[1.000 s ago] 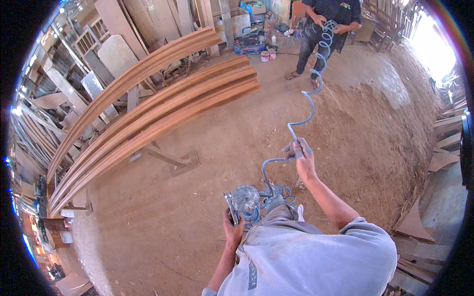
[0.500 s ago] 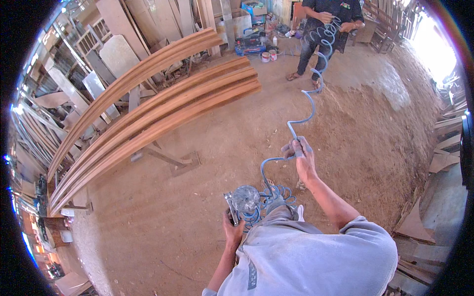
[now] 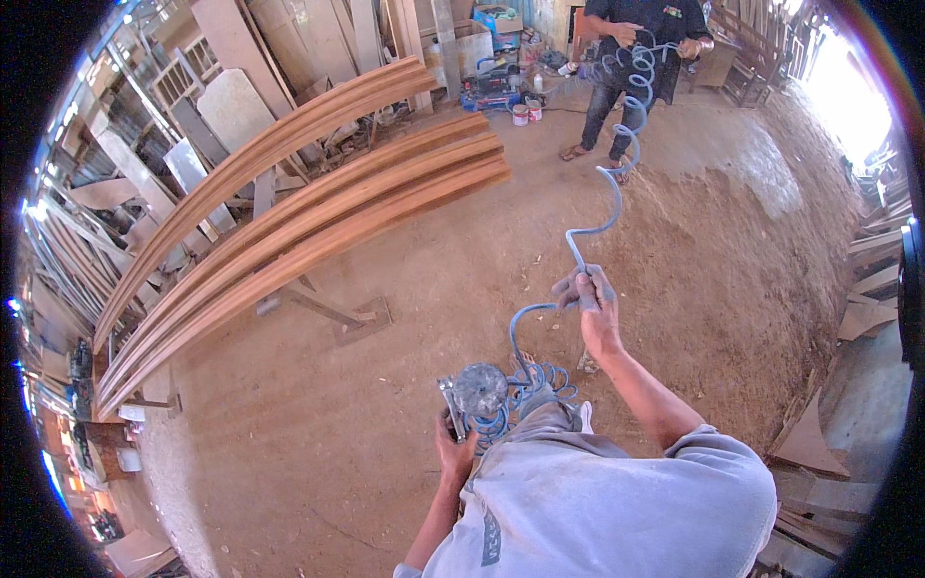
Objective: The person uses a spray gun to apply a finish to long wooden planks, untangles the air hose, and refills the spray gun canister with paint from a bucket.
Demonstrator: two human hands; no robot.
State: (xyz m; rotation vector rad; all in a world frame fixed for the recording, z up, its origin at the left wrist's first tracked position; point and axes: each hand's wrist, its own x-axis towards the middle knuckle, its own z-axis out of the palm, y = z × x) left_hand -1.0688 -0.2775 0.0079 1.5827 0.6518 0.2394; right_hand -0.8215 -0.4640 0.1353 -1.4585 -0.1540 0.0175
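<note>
1 blue coiled hose (image 3: pixel 599 229) spans the room, near to far.
Near, the right hand (image 3: pixel 595 306) grips it; the left hand (image 3: pixel 455 445) wraps its fingers around a dusty grey, round-headed tool (image 3: pixel 479 389) beside the hose's loops. The near shirt (image 3: pixel 617 501) bears lettering (a dark strip); the far person (image 3: pixel 609 91) wears a small colourful print (image 3: pixel 673 12).

White glare (image 3: pixel 850 91) burns out the upper right (fisheye corners black).

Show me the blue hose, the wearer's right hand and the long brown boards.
Blue hose (image 3: pixel 592 231), head view: a bend.
Right hand (image 3: pixel 597 313), head view: its middle.
Long brown boards (image 3: pixel 323 241), head view: front board's midsection.
</note>
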